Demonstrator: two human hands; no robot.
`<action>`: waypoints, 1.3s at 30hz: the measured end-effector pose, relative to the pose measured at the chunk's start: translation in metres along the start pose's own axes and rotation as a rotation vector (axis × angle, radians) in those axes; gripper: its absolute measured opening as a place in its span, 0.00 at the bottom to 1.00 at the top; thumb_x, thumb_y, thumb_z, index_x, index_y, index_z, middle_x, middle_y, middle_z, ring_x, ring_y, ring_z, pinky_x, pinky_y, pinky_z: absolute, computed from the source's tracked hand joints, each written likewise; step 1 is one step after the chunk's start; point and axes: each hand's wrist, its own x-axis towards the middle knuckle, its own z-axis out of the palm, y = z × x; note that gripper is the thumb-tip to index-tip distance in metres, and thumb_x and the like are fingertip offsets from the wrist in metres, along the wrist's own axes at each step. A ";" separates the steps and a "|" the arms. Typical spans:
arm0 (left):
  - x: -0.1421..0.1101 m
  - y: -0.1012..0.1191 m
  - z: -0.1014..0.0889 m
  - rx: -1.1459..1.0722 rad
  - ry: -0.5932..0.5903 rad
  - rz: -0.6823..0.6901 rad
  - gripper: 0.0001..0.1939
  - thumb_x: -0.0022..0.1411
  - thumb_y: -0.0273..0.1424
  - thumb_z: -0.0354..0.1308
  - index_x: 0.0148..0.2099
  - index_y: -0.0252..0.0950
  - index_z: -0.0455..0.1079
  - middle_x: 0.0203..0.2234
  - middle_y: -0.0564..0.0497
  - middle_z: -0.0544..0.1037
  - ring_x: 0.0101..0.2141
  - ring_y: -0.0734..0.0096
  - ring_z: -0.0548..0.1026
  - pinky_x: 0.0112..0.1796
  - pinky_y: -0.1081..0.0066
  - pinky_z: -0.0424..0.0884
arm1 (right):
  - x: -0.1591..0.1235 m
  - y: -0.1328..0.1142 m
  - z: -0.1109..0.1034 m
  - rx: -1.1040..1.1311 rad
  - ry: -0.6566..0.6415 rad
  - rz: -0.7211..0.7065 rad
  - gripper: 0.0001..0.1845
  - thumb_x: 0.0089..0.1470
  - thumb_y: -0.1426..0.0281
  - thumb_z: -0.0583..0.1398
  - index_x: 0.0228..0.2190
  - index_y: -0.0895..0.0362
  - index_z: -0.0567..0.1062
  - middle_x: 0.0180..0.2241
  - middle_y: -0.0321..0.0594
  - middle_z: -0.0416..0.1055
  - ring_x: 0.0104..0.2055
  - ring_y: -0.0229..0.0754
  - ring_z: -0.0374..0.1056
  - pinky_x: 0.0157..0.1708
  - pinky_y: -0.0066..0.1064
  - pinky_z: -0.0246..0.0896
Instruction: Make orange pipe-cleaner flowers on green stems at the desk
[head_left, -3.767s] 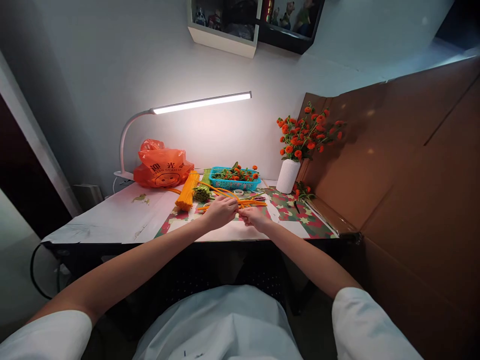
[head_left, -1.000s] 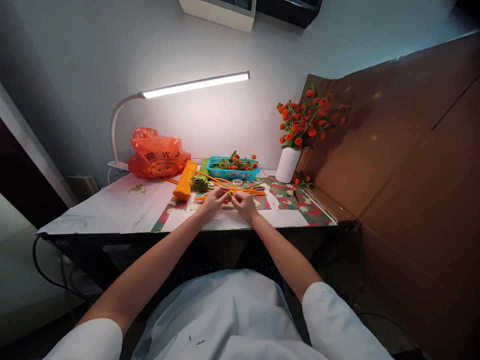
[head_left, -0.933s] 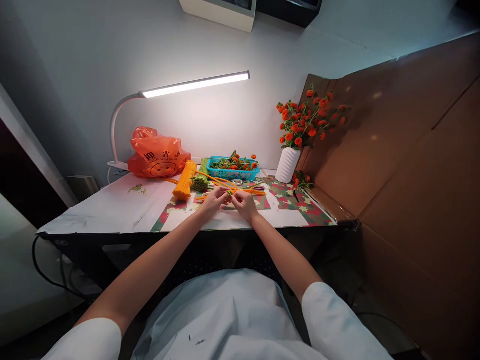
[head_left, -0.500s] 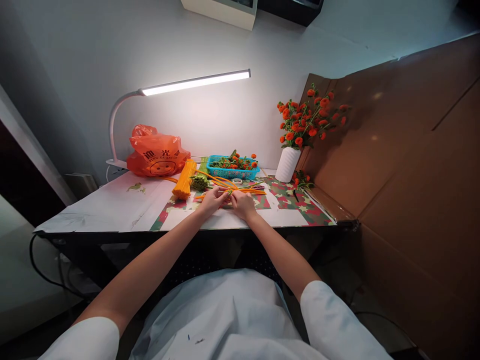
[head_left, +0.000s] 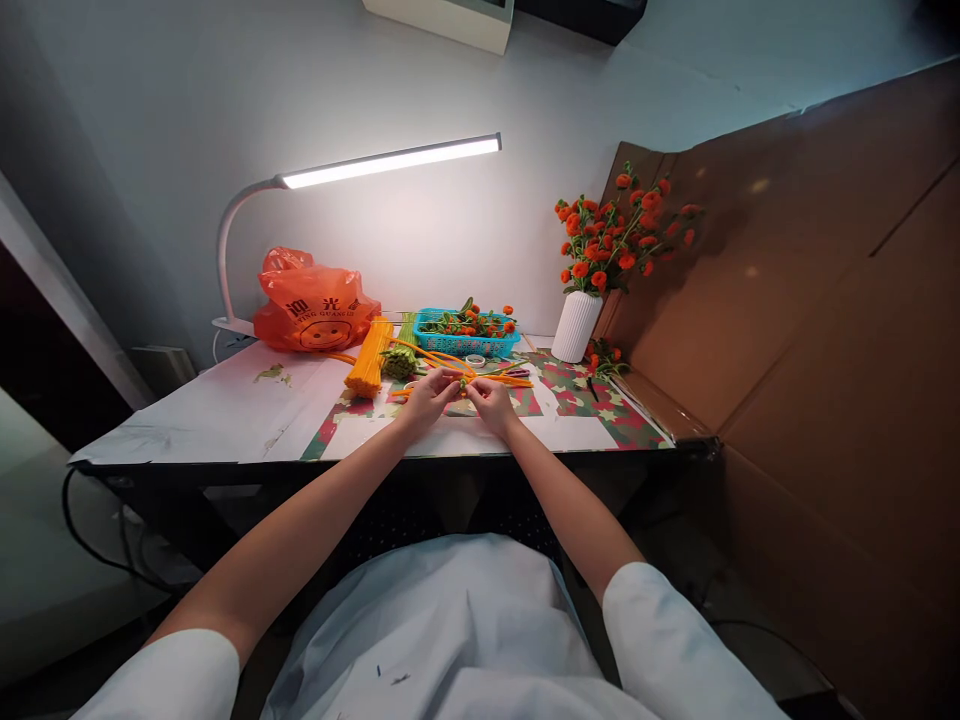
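My left hand (head_left: 429, 397) and my right hand (head_left: 492, 403) meet near the front of the table. Both are closed, fingertips pinching a small green piece of pipe cleaner (head_left: 463, 383) between them. Its exact shape is too small to make out. Loose orange pipe cleaners (head_left: 517, 380) lie just beyond and under the fingers. Left of my hands rest a thick bundle of orange pipe cleaners (head_left: 369, 360) and a green bundle (head_left: 401, 360). A roll of white tape (head_left: 475, 361) sits behind my fingertips.
A blue basket (head_left: 469, 346) with orange pipe-cleaner flowers stands at the back. To its right is a white ribbed vase (head_left: 576, 328) of orange flowers (head_left: 600, 240). An orange plastic bag (head_left: 319, 305) sits under a lamp (head_left: 390, 160). Cardboard (head_left: 810, 290) walls the right side.
My right hand has shifted and turned slightly, its fingertips drawn a little apart from the left ones. The small green piece shows more clearly between them.
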 end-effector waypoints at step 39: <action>-0.001 0.003 -0.002 0.569 0.004 0.033 0.15 0.66 0.39 0.42 0.30 0.38 0.59 0.21 0.55 0.65 0.24 0.70 0.65 0.28 0.71 0.59 | -0.004 0.001 0.006 -0.224 -0.069 -0.065 0.06 0.53 0.68 0.58 0.33 0.57 0.71 0.22 0.34 0.69 0.24 0.37 0.63 0.29 0.27 0.54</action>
